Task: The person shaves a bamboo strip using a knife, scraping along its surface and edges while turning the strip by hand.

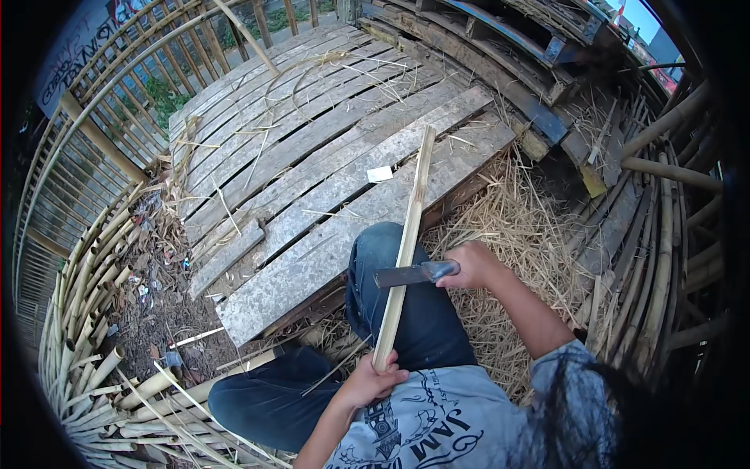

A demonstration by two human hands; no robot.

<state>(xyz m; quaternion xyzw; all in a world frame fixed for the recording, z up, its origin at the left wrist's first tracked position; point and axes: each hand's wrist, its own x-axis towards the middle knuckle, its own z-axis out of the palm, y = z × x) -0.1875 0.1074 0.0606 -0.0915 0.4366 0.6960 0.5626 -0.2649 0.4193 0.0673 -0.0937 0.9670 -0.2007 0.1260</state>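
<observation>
- Head cam: L hand grips lower end of bamboo strip nr the waist; R hand closed round handle of broad-bladed knife.
- Same view: strip slants across bent knee, far end above slatted wooden platform; blade crosses strip approx. midway, contact hard to tell. Straw-like shavings lie alongside.
- Good technique, prob.: strip braced firm on knee, blade angle low & steady, strokes away from L hand, edge clear of leg.
</observation>
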